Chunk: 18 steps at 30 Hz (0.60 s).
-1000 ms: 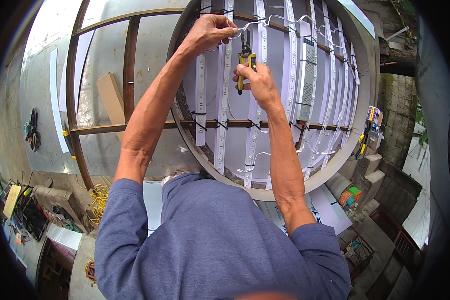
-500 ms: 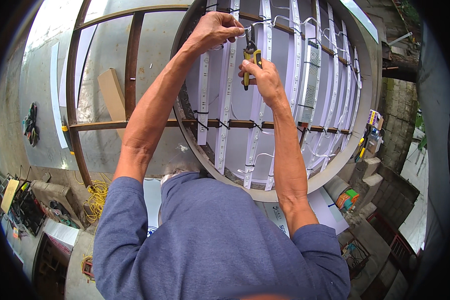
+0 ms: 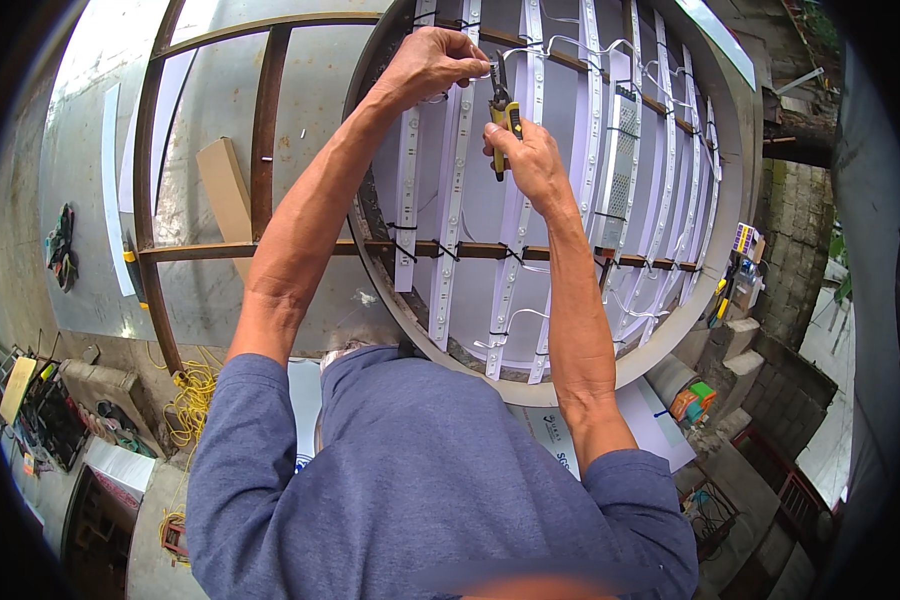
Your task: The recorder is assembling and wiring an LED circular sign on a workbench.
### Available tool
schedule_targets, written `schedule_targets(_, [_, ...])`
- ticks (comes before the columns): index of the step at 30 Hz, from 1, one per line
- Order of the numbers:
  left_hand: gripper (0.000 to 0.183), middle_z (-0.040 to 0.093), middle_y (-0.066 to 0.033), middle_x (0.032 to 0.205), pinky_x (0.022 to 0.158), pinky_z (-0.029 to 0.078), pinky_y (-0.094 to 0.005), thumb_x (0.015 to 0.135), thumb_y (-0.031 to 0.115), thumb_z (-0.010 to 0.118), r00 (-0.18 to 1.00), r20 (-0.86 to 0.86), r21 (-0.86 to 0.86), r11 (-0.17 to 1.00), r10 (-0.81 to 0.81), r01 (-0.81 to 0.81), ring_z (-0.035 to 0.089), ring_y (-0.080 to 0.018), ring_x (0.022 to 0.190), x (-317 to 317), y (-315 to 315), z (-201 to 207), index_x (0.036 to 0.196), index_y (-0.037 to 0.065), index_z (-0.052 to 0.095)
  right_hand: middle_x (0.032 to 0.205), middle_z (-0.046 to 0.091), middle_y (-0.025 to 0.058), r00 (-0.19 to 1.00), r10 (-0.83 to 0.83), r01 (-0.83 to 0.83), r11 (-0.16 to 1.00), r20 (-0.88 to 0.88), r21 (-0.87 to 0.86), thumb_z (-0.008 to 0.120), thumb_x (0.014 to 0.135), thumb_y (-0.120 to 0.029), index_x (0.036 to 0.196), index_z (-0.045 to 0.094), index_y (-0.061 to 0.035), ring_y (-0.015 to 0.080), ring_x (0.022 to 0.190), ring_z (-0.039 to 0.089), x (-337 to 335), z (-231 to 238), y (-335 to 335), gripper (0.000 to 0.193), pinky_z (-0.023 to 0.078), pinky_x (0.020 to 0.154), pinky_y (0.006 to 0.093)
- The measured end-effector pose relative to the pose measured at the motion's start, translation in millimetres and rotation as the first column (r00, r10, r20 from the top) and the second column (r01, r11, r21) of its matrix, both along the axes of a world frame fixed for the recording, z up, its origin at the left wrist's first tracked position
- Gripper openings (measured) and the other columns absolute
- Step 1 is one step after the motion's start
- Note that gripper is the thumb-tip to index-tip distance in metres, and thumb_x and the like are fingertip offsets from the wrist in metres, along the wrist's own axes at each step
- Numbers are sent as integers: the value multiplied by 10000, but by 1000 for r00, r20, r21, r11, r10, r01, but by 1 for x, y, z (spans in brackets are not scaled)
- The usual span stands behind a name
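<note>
My left hand (image 3: 432, 62) is closed in a pinch on a thin white wire (image 3: 511, 55) near the top of a big round metal frame (image 3: 660, 375). My right hand (image 3: 532, 160) grips wire strippers (image 3: 501, 108) with yellow-and-black handles. Their dark jaws point up and stand at the wire, right beside my left fingertips. Whether the jaws bite the wire is too small to tell. Inside the frame run several white LED strips (image 3: 457, 190), tied to rusty crossbars with black ties. A perforated metal power supply (image 3: 617, 170) is tied among them, right of my right hand.
A rusty steel framework (image 3: 267, 130) over metal sheet extends left, with a brown board (image 3: 223, 180) and a yellow-handled knife (image 3: 133, 270). Yellow cord (image 3: 195, 400) lies coiled at lower left. A box of tools (image 3: 740, 280) stands by the ring's right rim.
The wire strippers have turned slightly, and their jaws look closer together at the wire. My left hand stays nearly in place, still pinching.
</note>
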<state>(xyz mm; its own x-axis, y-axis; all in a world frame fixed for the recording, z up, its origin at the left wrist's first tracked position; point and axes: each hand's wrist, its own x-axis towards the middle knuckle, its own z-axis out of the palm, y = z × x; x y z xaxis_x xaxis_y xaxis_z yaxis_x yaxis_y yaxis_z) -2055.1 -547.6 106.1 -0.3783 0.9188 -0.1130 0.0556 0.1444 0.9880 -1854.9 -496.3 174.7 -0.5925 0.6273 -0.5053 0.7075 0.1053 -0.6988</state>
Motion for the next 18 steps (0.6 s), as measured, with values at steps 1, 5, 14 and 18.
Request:
schedule_targets(1, [255, 718, -70, 787, 650, 548, -289, 859, 306, 764, 1000, 0, 0, 1000, 0, 0, 675, -132, 713, 0, 0, 1, 932, 63, 774, 778, 655, 83, 1000, 8, -8, 1000, 4, 21, 567, 950, -387, 884, 639, -32, 180, 736, 627, 0, 0, 0, 368, 501, 656, 348])
schedule_targets(5, [253, 705, -46, 770, 625, 516, -263, 853, 304, 771, 1000, -12, 15, 1000, 5, -5, 651, -106, 696, -1, 0, 1, 922, 61, 763, 705, 633, 57, 997, 70, -76, 986, 44, 151, 551, 979, -396, 856, 623, -31, 157, 638, 608, 1, -5, 0, 392, 485, 585, 318])
schedule_targets(14, [276, 724, -81, 796, 679, 558, -296, 846, 314, 778, 1000, -24, 30, 1000, 7, -6, 678, -139, 703, -2, 1, 1, 915, 46, 771, 606, 580, 53, 991, 135, -132, 907, 20, 399, 547, 995, -420, 797, 606, -41, 157, 548, 575, 4, -21, 1, 432, 454, 524, 338])
schedule_targets(18, [268, 725, -79, 794, 682, 558, -295, 842, 304, 783, 1000, -8, 32, 999, 7, -7, 678, -140, 701, -3, 0, 1, 904, 43, 773, 596, 571, 54, 994, 109, -113, 919, 32, 377, 552, 996, -414, 788, 603, -31, 170, 542, 569, 0, -13, -4, 438, 446, 522, 356])
